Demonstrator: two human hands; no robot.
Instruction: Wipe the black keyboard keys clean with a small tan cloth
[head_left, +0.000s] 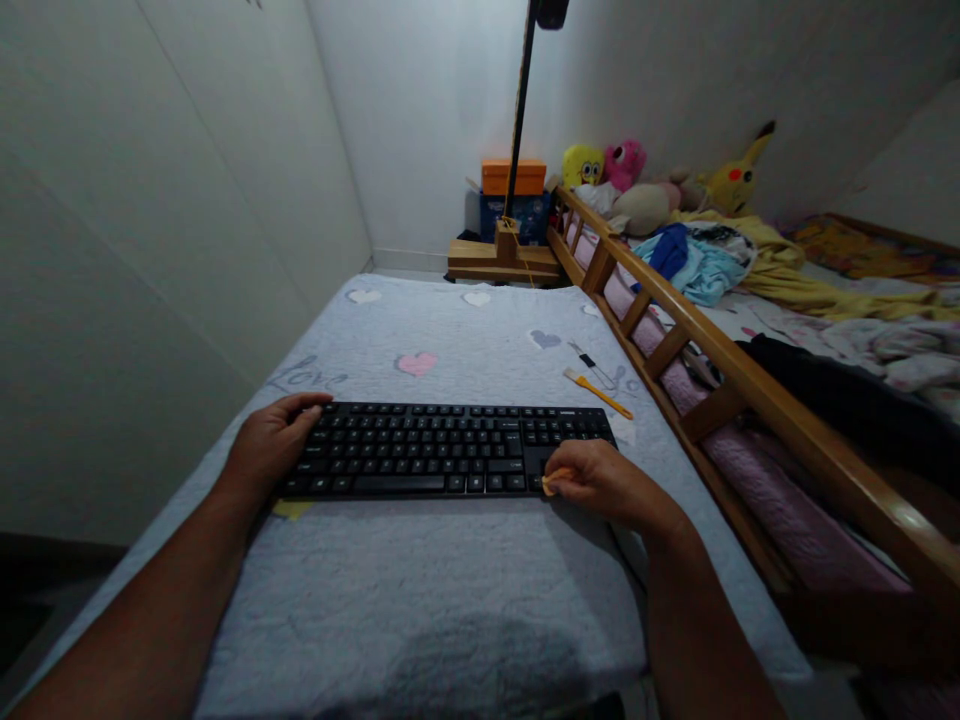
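L hand (274, 445) is gripping L end of blk full-size kbd (420, 450), its long axis running L-R, & R hand (596, 475) pinching orange cloth (556, 483) at R end.

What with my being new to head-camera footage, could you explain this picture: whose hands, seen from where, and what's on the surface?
There is no machine here: these are a person's own bare hands. The one picture comes from a camera worn on that person's head, looking forward and down. A black keyboard lies on a pale, heart-patterned cover. The left hand is at the keyboard's left end; the right hand holds a small orange cloth at its right part. Behind the keyboard, toward the right, lie a yellow-handled brush and a small item with a black part, too small to make out.
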